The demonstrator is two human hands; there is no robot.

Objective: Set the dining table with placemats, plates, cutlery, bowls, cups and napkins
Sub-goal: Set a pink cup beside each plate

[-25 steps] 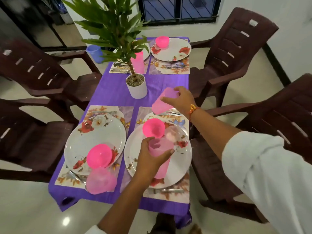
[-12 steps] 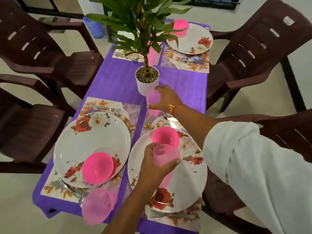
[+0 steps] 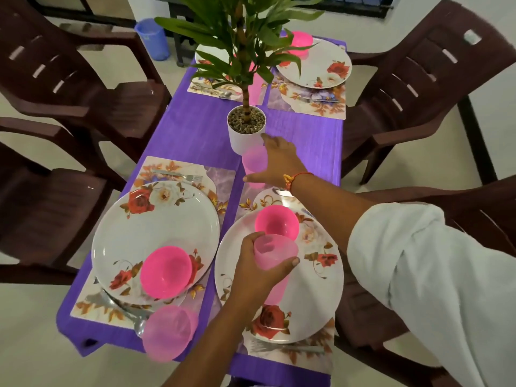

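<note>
Gripping a pink cup point(image 3: 275, 255) mid-wall over a plate point(image 3: 315, 289), the left hand point(image 3: 251, 263) curls fingers round seemingly light, stiff plastic; the right hand point(image 3: 279, 160), fingers spread, touches a second cup point(image 3: 252, 160) beside the pot point(image 3: 245, 135).

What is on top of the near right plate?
A pink bowl sits on the plate. The left hand grips a pink cup over it, covering the plate surface beneath.

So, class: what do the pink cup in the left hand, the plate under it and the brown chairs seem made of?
Pink cup: likely plastic, translucent, matt.
Plate: glossy white, printed roses; melamine or ceramic, unclear.
Brown chairs: probably moulded plastic, with slotted one-piece backs and a slight sheen.
</note>
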